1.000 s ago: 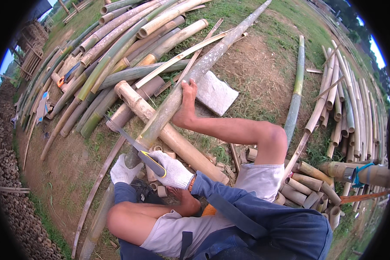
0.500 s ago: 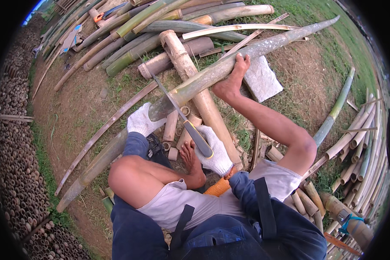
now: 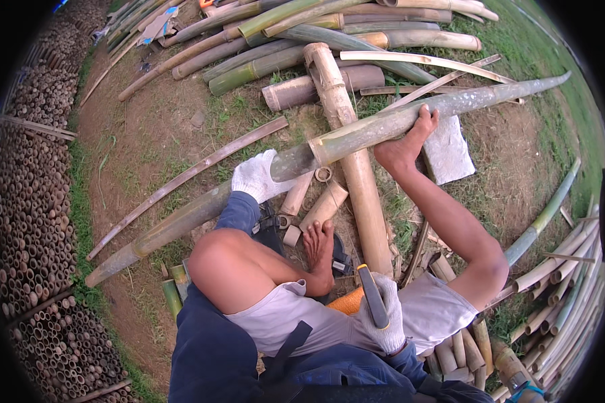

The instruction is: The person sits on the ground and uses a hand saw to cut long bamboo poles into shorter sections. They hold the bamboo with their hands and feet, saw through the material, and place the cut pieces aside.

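A long green-grey bamboo pole slants across from lower left to upper right, lying over a thicker tan bamboo log. My left hand, in a white knit glove, is wrapped round the pole left of a pale ring near the crossing. My bare foot presses against the pole right of the crossing. Close to my lap, my gloved right hand grips the black-and-yellow handle of a handsaw, apart from the pole. Little of its blade shows. Short cut bamboo pieces lie below the pole.
Stacked bamboo poles lie at the back, with split lengths at the right. A pale stone block sits beyond my leg. Rows of cut bamboo tubes fill the left side. A narrow bamboo strip rests on the soil.
My right hand has drawn the handsaw off the pole and down toward my lap. My left hand still grips the pole. The whole view has shifted, moving the scene rightward.
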Demonstrator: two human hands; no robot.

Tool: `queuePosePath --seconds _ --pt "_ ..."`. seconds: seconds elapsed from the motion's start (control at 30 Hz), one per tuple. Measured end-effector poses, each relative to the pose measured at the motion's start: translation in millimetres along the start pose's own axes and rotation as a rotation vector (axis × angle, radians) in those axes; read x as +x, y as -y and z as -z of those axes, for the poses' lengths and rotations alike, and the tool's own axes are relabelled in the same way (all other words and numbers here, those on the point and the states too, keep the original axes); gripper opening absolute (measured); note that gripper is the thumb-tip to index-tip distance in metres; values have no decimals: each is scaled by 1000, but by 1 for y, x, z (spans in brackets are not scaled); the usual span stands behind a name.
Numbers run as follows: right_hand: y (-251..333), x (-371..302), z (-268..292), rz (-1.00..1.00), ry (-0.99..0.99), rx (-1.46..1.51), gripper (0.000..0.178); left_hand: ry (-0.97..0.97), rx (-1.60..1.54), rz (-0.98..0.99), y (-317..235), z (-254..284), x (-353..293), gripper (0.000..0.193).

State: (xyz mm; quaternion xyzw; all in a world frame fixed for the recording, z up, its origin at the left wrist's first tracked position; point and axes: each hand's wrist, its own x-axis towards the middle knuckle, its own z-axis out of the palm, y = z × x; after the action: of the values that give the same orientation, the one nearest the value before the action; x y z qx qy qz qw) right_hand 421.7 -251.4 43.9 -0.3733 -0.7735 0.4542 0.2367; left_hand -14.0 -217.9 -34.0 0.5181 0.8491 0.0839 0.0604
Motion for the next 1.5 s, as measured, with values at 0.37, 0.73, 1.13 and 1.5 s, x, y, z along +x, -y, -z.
queuePosePath --seconds 0.37,0.73,1.13,1.5 --pt "-26 48 -35 91 6 29 61 66 -18 31 -4 15 -2 94" --pt "-11 163 -60 187 -6 112 46 137 -63 50 -2 19 1 90" --pt "-60 5 -12 106 -6 -52 49 58 -66 -20 4 4 -1 89" --pt "-25 197 -97 220 -52 178 46 43 -40 -1 -1 10 -10 88"
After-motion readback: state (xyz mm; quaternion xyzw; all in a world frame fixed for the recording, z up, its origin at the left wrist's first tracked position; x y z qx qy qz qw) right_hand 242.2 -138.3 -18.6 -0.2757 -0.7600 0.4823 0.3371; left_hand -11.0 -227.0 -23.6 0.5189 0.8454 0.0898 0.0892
